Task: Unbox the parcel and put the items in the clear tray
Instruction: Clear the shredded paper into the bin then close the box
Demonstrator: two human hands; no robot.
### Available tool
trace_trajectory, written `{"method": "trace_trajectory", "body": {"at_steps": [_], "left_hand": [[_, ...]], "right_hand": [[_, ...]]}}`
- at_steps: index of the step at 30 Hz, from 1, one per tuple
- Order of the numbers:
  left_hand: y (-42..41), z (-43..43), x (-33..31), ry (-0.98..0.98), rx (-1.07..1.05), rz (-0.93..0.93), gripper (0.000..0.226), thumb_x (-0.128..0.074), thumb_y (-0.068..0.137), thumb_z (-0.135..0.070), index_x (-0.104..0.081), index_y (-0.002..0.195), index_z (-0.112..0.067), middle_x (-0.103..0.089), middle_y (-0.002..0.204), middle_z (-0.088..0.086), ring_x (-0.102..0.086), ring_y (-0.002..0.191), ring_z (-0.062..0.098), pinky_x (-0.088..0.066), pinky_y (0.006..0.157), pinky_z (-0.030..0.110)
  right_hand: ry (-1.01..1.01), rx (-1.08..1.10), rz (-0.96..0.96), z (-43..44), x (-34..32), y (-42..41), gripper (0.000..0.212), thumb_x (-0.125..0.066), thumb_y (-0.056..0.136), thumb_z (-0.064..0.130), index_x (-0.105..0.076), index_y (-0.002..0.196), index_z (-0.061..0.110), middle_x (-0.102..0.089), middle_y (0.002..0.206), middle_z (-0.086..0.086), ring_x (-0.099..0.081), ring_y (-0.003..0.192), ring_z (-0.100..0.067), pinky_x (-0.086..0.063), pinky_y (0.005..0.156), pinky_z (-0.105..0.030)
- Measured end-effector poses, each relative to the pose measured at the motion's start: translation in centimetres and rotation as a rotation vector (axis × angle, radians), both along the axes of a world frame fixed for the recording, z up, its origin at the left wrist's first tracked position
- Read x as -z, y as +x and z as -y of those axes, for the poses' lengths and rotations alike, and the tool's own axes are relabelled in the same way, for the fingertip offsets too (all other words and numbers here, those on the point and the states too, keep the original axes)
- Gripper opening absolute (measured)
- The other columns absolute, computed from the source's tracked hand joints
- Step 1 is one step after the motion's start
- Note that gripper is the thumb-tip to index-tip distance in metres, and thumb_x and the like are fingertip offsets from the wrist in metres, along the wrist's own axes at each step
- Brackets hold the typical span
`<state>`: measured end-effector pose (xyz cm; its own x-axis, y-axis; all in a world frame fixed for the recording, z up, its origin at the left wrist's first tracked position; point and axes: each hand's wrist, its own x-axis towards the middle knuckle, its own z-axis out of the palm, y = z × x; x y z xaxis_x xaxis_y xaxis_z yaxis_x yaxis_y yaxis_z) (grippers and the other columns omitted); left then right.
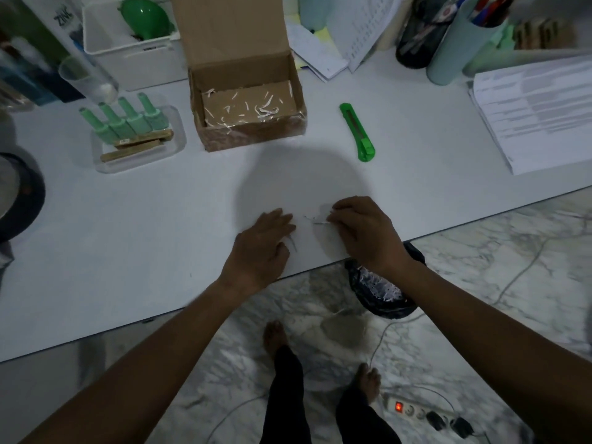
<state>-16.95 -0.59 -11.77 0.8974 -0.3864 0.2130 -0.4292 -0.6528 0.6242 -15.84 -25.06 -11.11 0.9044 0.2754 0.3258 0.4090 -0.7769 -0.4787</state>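
The clear tray is sitting on the bench at the left, holding green bottles and wooden sticks. Beside it, the open parcel box is holding paper shreds. The left hand is resting flat, fingers released. The right hand is pinching a paper strip. A green cutter is lying beyond it.

Left hand flat, palm down; right hand curled on a paper shred

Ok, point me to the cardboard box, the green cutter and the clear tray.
cardboard box (253,136), head view, on its front wall.
green cutter (356,132), head view, on the middle of its body.
clear tray (144,160), head view, on its front wall.
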Motion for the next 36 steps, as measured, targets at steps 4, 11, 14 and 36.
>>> {"method": "trace_trajectory", "body": {"at_steps": [4,11,14,36], "left_hand": [[-0.2,-0.2,-1.1,-0.132,-0.051,0.013,0.032,-0.059,0.087,-0.014,-0.072,0.114,-0.003,-0.067,0.126,0.01,-0.055,0.13,0.024,-0.043,0.11,0.049],[-1.7,1.5,0.2,0.272,-0.38,-0.186,0.065,-0.035,0.1,-0.054,-0.027,0.154,-0.017,-0.021,0.163,0.007,-0.01,0.153,0.024,-0.002,0.125,0.043],[-2.0,1.8,0.8,0.355,-0.259,-0.143,0.07,-0.018,0.1,-0.058,-0.011,0.157,-0.018,-0.013,0.164,0.007,-0.006,0.153,0.022,0.002,0.124,0.039],[-2.4,0.8,-0.2,0.066,-0.135,0.179,0.034,-0.071,0.072,0.022,-0.077,0.098,0.002,-0.075,0.104,0.015,-0.073,0.095,0.034,-0.056,0.087,0.055]], "right_hand": [[0.097,0.206,-0.024,1.6,-0.4,-2.4,0.032,-0.058,0.089,0.006,-0.067,0.119,0.009,-0.06,0.126,-0.01,-0.055,0.118,-0.023,-0.043,0.102,-0.027],[-0.201,0.355,-0.282,-1.2,1.7,-4.8,0.065,-0.026,0.102,0.051,-0.007,0.157,0.022,-0.011,0.164,-0.014,-0.006,0.152,-0.03,-0.012,0.123,-0.045],[-0.209,0.227,-0.268,-2.6,2.1,-4.1,0.072,-0.027,0.1,0.055,-0.002,0.157,0.02,-0.007,0.164,-0.014,-0.001,0.152,-0.028,-0.006,0.124,-0.042],[0.01,-0.026,0.045,-2.4,1.4,-2.1,0.032,-0.074,0.072,-0.014,-0.077,0.101,0.001,-0.073,0.108,-0.018,-0.072,0.096,-0.034,-0.051,0.093,-0.051]]}}
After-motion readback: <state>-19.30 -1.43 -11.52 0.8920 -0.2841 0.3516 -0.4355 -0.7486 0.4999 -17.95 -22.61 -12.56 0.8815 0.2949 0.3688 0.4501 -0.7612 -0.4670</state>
